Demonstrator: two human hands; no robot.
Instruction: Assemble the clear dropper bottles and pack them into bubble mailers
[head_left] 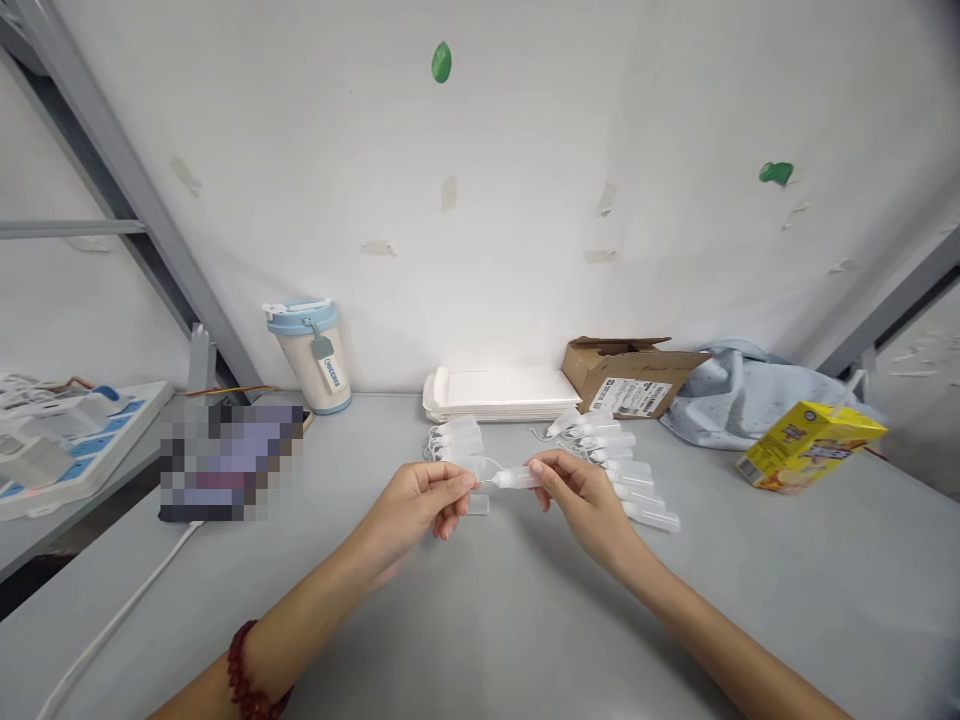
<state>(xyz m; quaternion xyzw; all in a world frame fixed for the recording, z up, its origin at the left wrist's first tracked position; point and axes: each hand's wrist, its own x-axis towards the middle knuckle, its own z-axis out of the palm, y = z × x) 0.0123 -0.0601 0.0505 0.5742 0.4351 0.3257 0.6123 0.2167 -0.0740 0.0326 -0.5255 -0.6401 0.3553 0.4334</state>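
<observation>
My right hand (574, 490) pinches the body of a small white plastic dropper bottle (516, 478), which lies sideways with its narrow nozzle pointing left. Close to that nozzle, my left hand (435, 495) has thumb and fingers pressed together; what they hold at the thin tip is too small to make out. A thin pale loop curves above the nozzle. Just below, a short clear cap (478, 504) lies on the table. Several similar bottles (637, 490) with thin loops lie in a row beside my right hand. Behind my left hand is a smaller group of clear-white pieces (457, 437) with loops.
Against the wall are a stack of white envelopes or flat packs (502, 393), an opened cardboard box (626, 380) and a light blue cloth (727, 395). A yellow carton (810, 447) stands right. Left are a tumbler (311, 355), a blurred phone (236, 462) on a cable and a power strip (82, 450).
</observation>
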